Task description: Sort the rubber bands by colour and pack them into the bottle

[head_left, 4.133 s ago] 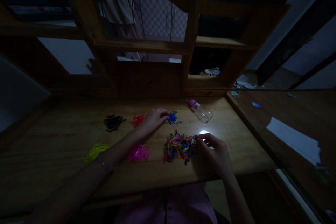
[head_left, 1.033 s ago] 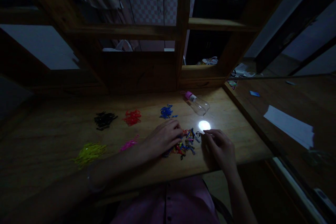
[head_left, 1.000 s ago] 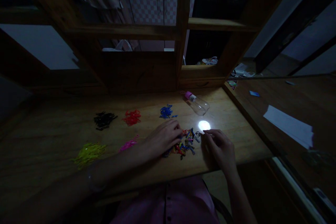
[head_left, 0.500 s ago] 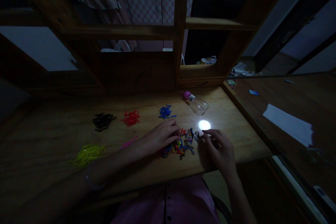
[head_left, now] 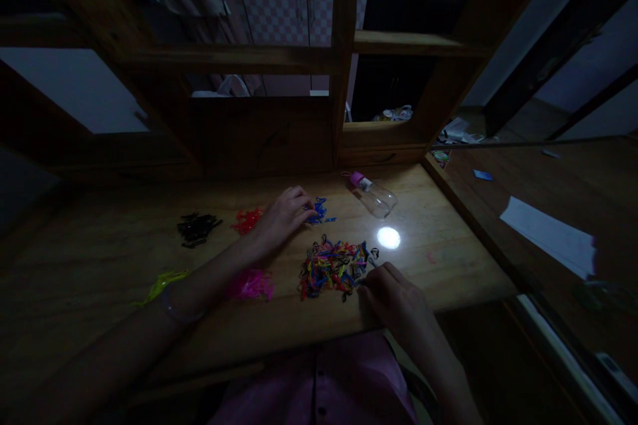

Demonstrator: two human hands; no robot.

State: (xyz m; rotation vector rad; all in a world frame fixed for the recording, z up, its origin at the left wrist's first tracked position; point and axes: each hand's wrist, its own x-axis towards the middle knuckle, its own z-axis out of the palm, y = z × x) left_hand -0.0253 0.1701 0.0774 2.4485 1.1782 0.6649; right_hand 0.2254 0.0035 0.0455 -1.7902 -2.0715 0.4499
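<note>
A mixed heap of small coloured rubber bands (head_left: 333,267) lies on the wooden desk (head_left: 448,239). My left hand (head_left: 285,214) reaches to the small blue pile (head_left: 319,210), fingers curled at its left edge; what they hold is too small to see. My right hand (head_left: 393,295) rests at the mixed heap's right edge, fingers pinched on bands there. Sorted piles lie around: red (head_left: 246,220), black (head_left: 196,227), pink (head_left: 249,284), yellow-green (head_left: 162,282), partly behind my left forearm.
A clear bottle with a pink cap (head_left: 373,194) lies on its side at the back right. A bright light spot (head_left: 388,238) falls beside the heap. Wooden shelving (head_left: 279,60) rises behind the desk. White paper (head_left: 548,238) lies on the right surface.
My left hand has left the mixed heap and moved up to the blue pile, uncovering the heap and the pink pile. My right hand slid down and left to the heap's lower right edge.
</note>
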